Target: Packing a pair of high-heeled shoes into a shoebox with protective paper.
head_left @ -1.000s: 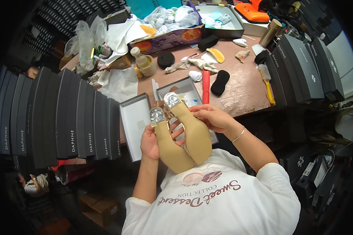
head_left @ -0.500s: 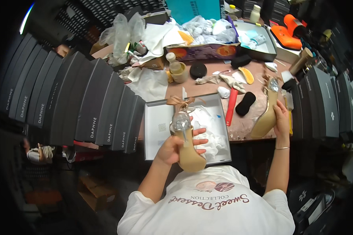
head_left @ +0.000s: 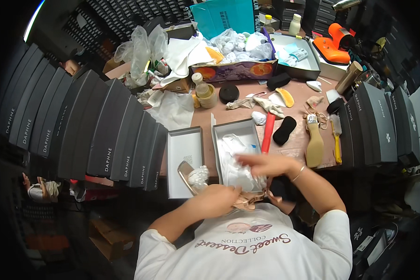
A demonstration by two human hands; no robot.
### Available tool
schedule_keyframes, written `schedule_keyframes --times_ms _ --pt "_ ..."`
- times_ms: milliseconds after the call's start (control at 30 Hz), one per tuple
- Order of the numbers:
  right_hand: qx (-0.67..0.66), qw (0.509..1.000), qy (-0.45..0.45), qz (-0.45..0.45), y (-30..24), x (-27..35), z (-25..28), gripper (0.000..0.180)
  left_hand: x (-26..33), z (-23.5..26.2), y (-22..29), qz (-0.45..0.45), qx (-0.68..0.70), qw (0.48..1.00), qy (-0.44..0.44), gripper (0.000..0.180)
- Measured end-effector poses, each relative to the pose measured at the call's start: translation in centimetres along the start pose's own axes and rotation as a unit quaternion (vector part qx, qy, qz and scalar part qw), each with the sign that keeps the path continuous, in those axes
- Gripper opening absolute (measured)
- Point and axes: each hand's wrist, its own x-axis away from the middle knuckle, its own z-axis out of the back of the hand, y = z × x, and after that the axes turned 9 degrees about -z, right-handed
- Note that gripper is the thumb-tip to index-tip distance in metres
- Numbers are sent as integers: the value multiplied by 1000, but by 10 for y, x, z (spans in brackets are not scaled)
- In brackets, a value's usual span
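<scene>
My left hand (head_left: 219, 198) is closed around a heeled sandal low in front of the boxes. The sandal's shiny bronze part (head_left: 185, 173) and clear bubbly wrap (head_left: 199, 177) stick out to its left; tan straps (head_left: 249, 200) hang to its right. My right hand (head_left: 266, 164), smeared by motion, has its fingers stretched out over white tissue paper (head_left: 229, 147) in an open grey shoebox (head_left: 238, 127). Left of that stands a shallow box half (head_left: 176, 140). Another sandal (head_left: 314, 147) lies sole up on the table at the right.
Dark shoeboxes (head_left: 86, 126) line the left; more boxes (head_left: 371, 126) stand right. On the table are a red bar-shaped tool (head_left: 268, 133), a black sponge (head_left: 284, 130), a yellow-handled brush (head_left: 337, 140) and a bottle (head_left: 200, 86). Behind sits a carton (head_left: 233, 70) of crumpled plastic.
The right-hand sandal now lies on the table, let go, and that hand has moved left over the shoebox. My left hand has lowered and turned its sandal. A gap shows between the box halves.
</scene>
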Motion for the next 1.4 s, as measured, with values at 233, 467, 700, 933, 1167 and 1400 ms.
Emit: schedule_keyframes --times_ms 233,467,700,933,1167,1400 --pt "-185 977 -26 -100 -20 32 -100 87 28 17 17 -189 -8 950 247 27" --pt "-529 814 235 55 22 103 -98 85 -86 24 -119 -16 -56 970 237 35" --pt "-503 802 302 112 37 116 -105 90 -172 -5 -177 -12 -105 981 160 22" --pt "-493 785 355 124 44 118 -103 90 13 126 -89 -17 34 646 762 22" --pt "-453 827 303 140 4 97 -96 90 -36 53 -139 13 327 729 602 18" --pt "-483 853 165 110 -47 86 -104 90 -61 35 -100 -42 252 648 718 12"
